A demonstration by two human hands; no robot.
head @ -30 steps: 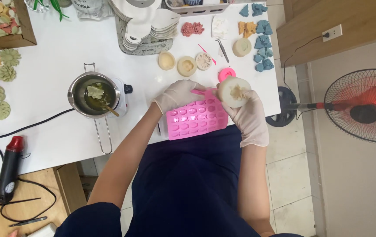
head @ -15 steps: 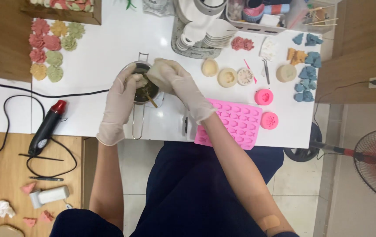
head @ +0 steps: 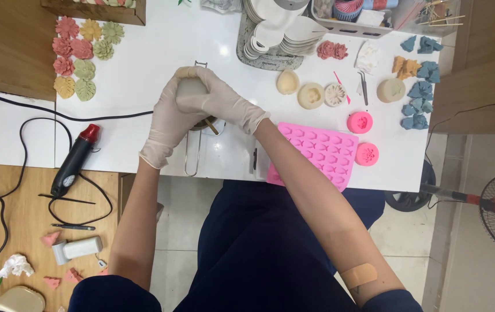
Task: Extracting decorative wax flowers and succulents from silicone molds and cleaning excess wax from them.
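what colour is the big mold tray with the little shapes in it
Pink. The silicone mold tray shows best in the head view, beside the right forearm.

A pale, rounded lump (head: 191,86) — clasped in both gloved hands — sits above a mostly hidden metal pot (head: 207,123).

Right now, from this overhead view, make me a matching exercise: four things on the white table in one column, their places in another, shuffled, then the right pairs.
Things:
1. pink silicone mould tray
2. black and red heat gun
3. blue cast shapes
4. pink and green cast flowers

Places:
A. far left of the table, near the wooden box
B. table's right edge
C. near edge, under the right forearm
D. near left edge, nozzle pointing away

Pairs: 1-C, 2-D, 3-B, 4-A
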